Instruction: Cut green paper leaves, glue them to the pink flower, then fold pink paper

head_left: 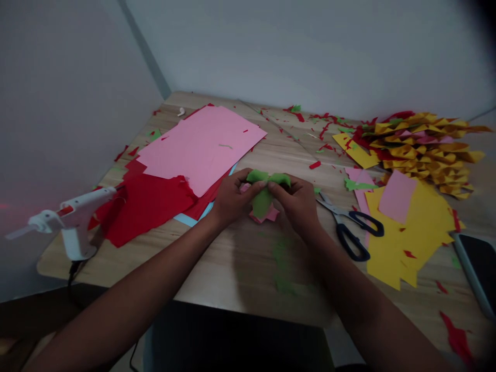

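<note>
Both hands pinch a green paper piece (262, 202) over the middle of the table. Its upper edges curl outward to the two sides. My left hand (236, 196) has thumb and fingers closed on its left part. My right hand (297, 202) is closed the same way on its right part, the thumbs nearly meeting. Pink paper with pointed edges (272, 214) shows just below and behind the green piece; whether it is attached I cannot tell. Scissors (341, 213) with dark blue handles lie partly open, right of my right hand. Green scraps (284, 266) lie nearer the front edge.
At left stands a white glue gun (77, 222) with a cord. Pink sheets (205, 144) and red paper (151, 204) lie beside it. On the right are yellow sheets (406, 243), a yellow folded-paper piece (426, 147) and a phone (476, 268). A white earbud (181, 111) lies far back.
</note>
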The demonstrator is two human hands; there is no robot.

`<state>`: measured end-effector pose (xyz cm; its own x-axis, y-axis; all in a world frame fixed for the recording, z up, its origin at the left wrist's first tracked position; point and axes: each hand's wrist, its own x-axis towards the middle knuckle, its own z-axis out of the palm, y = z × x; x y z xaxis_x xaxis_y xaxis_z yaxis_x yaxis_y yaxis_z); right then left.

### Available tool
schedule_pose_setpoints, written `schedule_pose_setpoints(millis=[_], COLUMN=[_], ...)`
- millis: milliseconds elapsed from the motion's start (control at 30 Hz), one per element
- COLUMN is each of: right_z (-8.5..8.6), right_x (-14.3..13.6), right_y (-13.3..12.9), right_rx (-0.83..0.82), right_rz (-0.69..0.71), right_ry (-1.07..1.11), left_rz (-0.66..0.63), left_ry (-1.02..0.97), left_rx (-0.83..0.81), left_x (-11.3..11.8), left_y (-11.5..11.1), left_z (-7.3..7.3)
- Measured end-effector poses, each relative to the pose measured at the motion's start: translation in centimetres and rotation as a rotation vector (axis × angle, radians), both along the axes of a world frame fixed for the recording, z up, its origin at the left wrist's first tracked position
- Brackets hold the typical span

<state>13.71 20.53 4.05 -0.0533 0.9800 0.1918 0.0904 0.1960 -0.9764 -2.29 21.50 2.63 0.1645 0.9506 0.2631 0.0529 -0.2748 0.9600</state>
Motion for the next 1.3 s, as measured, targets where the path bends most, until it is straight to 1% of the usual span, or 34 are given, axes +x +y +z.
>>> schedule_pose_setpoints(millis=[133,267,333,467,633,733,800,900,967,1033,1100,1167,1233,1300], right_z=[0.0,-0.3,-0.4,-0.4,-0.3,-0.2,-0.1,0.2,0.2,-0.1,-0.4,-0.6,-0.3,0.1], right_x=[0.2,0.2,0.3,0.5,0.5,0.3,0.2,-0.1,-0.3,-0.5,-0.5,-0.5,-0.3,0.0], right_y=[0.2,0.3,0.4,0.4,0.3,0.2,0.1,-0.1,-0.2,-0.4,-0.4,-0.4,-0.4,-0.2], right_rx=[0.004,0.03,0.033,0.032,0.027,0.03,0.021,-0.024,-0.085,-0.174,-0.269,-0.304,-0.27,-0.21], right_rz=[-0.017,-0.059,-0.055,-0.046,-0.062,-0.071,-0.069,-0.05,-0.024,0.008,0.042,0.052,0.045,0.024], right_ry=[-0.019,-0.084,-0.108,-0.164,-0.281,-0.307,-0.288,-0.224,-0.157,-0.054,0.062,0.12,0.089,0.005], left_rz=[0.031,0.051,0.075,0.143,0.145,0.145,0.16,0.199,0.216,0.22,0.218,0.221,0.217,0.209], left_ry=[0.047,0.26,0.352,0.387,0.452,0.511,0.56,0.605,0.611,0.614,0.603,0.561,0.513,0.472], left_rx=[0.028,0.131,0.173,0.24,0.306,0.341,0.391,0.544,0.652,0.7,0.658,0.548,0.434,0.363], left_x=[-0.2,-0.5,-0.6,-0.8,-1.1,-1.3,-1.3,-1.5,-1.6,-1.6,-1.5,-1.3,-1.1,-0.9], left_y=[-0.1,-0.1,0.0,0.2,0.4,0.4,0.4,0.4,0.4,0.4,0.3,0.1,0.1,0.1], left_z=[0.3,0.8,0.8,0.5,0.2,0.2,0.1,0.0,0.0,0.0,0.1,0.2,0.3,0.3])
